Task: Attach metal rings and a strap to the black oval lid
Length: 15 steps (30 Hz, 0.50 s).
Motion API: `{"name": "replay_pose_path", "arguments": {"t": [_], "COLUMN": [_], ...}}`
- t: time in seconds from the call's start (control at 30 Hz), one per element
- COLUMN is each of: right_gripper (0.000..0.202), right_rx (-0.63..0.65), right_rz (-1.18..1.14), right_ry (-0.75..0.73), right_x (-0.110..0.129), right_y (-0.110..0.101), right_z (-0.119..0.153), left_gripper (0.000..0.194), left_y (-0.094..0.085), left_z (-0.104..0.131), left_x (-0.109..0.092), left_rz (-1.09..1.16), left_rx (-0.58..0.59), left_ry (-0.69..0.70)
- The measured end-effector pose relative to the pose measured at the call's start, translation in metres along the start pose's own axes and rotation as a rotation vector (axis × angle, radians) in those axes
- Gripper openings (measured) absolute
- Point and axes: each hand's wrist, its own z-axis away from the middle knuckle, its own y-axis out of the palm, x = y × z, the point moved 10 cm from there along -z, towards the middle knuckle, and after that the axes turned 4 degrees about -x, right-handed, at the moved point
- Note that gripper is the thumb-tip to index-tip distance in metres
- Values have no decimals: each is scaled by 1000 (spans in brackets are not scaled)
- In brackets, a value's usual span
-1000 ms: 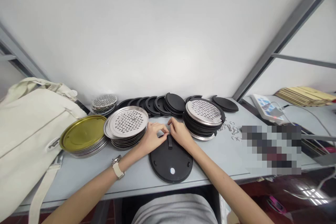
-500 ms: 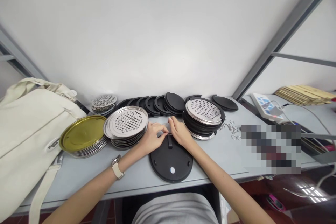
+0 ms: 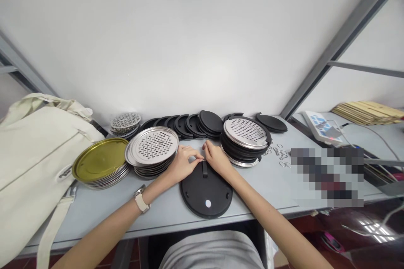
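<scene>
A round black disc (image 3: 206, 191) lies on the table near its front edge, with a white round spot and a short black strap (image 3: 205, 169) at its far side. My left hand (image 3: 186, 163) is at the disc's upper left, thumb and fingertips pinched at the strap's far end. Opposite it, my right hand (image 3: 216, 157) has its fingers curled in at the same spot. What the fingertips hold is too small to tell. A stack of perforated metal discs (image 3: 156, 147) stands left of my left hand; another stack with a perforated top (image 3: 245, 133) stands right of my right hand.
Gold-topped metal lids (image 3: 99, 160) and a cream bag (image 3: 41, 159) are on the left. Black discs (image 3: 211, 122) line the wall. Small metal rings and clips (image 3: 282, 154) lie right, near a power strip (image 3: 322, 128) and yellowish flat pieces (image 3: 368, 112).
The view has shifted very slightly. Both hands stay at the strap's far end, with almost the same finger pose.
</scene>
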Motion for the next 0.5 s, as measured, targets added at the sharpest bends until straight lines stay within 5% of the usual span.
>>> {"name": "replay_pose_path", "arguments": {"t": [0.5], "right_gripper": [23], "right_rx": [75], "right_rz": [44], "right_ry": [-13], "right_x": [3], "right_y": [5], "right_z": [2], "left_gripper": [9], "left_y": [3], "left_z": [1], "left_x": [12], "left_rz": [77], "left_rx": [13], "left_ry": [-74]}}
